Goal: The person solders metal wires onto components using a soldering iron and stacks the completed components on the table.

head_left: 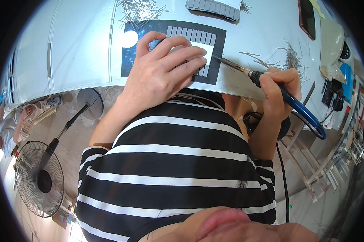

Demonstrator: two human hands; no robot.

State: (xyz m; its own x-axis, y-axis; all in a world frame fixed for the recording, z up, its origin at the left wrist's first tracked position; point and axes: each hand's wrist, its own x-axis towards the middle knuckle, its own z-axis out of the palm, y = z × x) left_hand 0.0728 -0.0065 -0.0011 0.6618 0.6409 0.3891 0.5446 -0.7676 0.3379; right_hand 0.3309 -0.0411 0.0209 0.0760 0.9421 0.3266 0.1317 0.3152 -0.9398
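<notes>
My left hand [159, 72] lies over a dark rectangular mat [220, 42], its fingers apart and bent slightly, with the tips on a white patch [208, 47] between two rows of narrow grey strips [192, 35]. Part of the strips is hidden beneath that hand. In my right hand [277, 88] is a soldering iron [302, 109] with a blue handle, gripped like a pen. Its metal tip points left, at the right side of the white patch; whether it touches the mat I cannot tell.
Thin metal wires lie in a pile [138, 11] at the back left and another bundle [292, 58] on the right. A stack of grey strips [214, 9] sits at the back. A phone [307, 19] lies far right. Left of the table are a fan [41, 181] and another person [18, 123].
</notes>
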